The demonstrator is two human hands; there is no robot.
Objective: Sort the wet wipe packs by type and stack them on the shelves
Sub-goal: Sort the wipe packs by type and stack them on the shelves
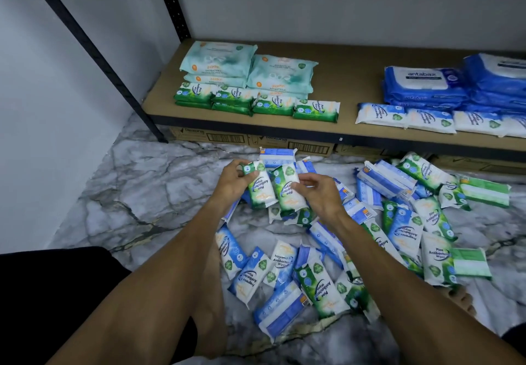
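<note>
My left hand (231,183) grips a green pine wipe pack (259,191) above the floor pile. My right hand (318,194) pinches a second green pine pack (289,191) right beside it, the two packs touching. Below lies a loose pile of several green pine and blue fragrance-free packs (327,253) on the marble floor. On the wooden shelf (347,88) stand green pine packs (256,103) in a front row, pale teal Guardian packs (247,66) behind them, white-blue fragrance-free packs (427,120) and dark blue Antabax packs (427,85) to the right.
Black shelf posts (170,3) rise at the left. Flat cardboard boxes (256,140) lie under the shelf. My bare feet (461,302) rest beside the pile. A grey wall stands close on the left, with bare marble floor (128,188) next to it.
</note>
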